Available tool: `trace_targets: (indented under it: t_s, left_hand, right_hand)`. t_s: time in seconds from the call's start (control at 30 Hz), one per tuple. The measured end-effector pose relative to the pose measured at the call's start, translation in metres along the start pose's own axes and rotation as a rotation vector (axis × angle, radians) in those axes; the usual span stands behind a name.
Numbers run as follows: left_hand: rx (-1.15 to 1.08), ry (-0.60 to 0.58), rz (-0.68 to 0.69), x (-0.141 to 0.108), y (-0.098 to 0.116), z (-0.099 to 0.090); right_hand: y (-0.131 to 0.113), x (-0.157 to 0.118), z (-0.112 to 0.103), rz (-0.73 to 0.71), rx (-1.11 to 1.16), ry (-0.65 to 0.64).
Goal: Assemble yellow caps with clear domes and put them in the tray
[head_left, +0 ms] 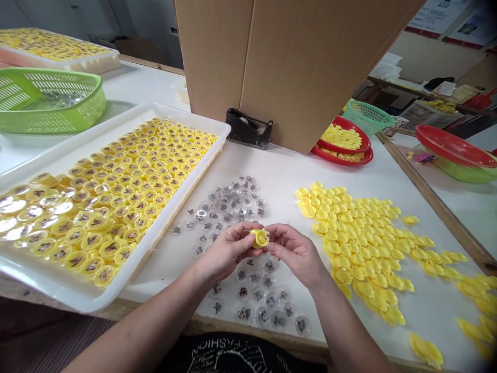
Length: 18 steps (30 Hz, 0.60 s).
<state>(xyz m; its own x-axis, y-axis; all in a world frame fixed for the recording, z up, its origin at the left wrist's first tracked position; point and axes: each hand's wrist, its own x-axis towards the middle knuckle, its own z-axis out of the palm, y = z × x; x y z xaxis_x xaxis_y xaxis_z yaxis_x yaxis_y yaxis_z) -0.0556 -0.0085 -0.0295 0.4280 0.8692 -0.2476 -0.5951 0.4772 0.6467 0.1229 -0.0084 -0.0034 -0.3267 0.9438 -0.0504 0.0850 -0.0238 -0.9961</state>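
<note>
Near the middle of the table, my left hand [227, 251] pinches a small round yellow plastic piece [259, 238] between thumb and fingers. From the other side, my right hand [297, 251] has its fingers closed at the piece's edge, where a small clear domed disc with a printed picture seems to be held; its outline is partly hidden. Beneath and around both hands lie many clear printed discs [271, 299]. To the right of them spreads a loose heap of yellow plastic pieces [357, 238].
A white tray [171, 211] on the left holds rows of yellow pieces with printed discs. Behind it are a green basket [83, 109] and another filled tray [93, 63]. A black tape dispenser [248, 129] stands against a cardboard box [287, 67]. Red plates [365, 155] hold yellow pieces.
</note>
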Motion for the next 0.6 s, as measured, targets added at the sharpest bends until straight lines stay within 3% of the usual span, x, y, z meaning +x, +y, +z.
trace_targets:
  t_s: [0.33, 0.6]
  left_hand:
    - [0.155, 0.014, 0.079, 0.0, -0.005, 0.005]
    - [0.208, 0.015, 0.072, 0.0, -0.007, 0.003]
  right_hand:
    - [-0.022, -0.004, 0.004, -0.224, -0.586, 0.064]
    - [-0.032, -0.008, 0.005, -0.402, -0.844, -0.033]
